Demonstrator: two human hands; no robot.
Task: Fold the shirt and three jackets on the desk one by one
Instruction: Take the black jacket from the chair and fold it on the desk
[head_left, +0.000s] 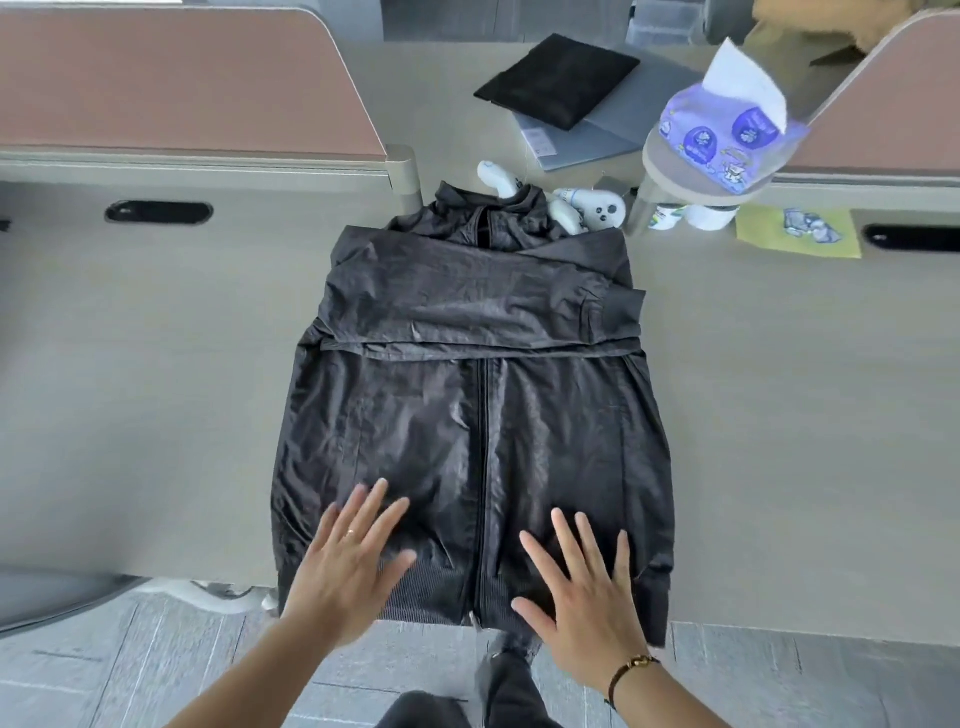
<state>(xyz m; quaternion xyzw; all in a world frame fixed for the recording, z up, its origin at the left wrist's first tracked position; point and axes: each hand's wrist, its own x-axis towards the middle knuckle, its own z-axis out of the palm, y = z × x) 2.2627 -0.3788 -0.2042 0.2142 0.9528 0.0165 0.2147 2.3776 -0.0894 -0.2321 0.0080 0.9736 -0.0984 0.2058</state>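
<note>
Head view. Dark jacket (467, 395) lies front-up in the middle of the desk (156, 389), zipper closed and running toward the person, collar at the far end. Both sleeves are folded across the chest, one cuff showing at the right edge. The ribbed hem reaches the near desk edge, and its right corner hangs slightly over.

Left hand (348, 561): flat, fingers straight and spread, palm down on the lower left panel just above the hem; holds nothing. A ring shows on one finger.

Right hand (587, 597): flat likewise, fingers spread, resting on the lower right panel beside the zipper; holds nothing. Bracelet at the wrist.

Beyond the collar: white controllers (587, 208). Further back, a folded black garment (556, 80) partly on a grey laptop (582, 140). Tissue pack (732, 135) at far right.
</note>
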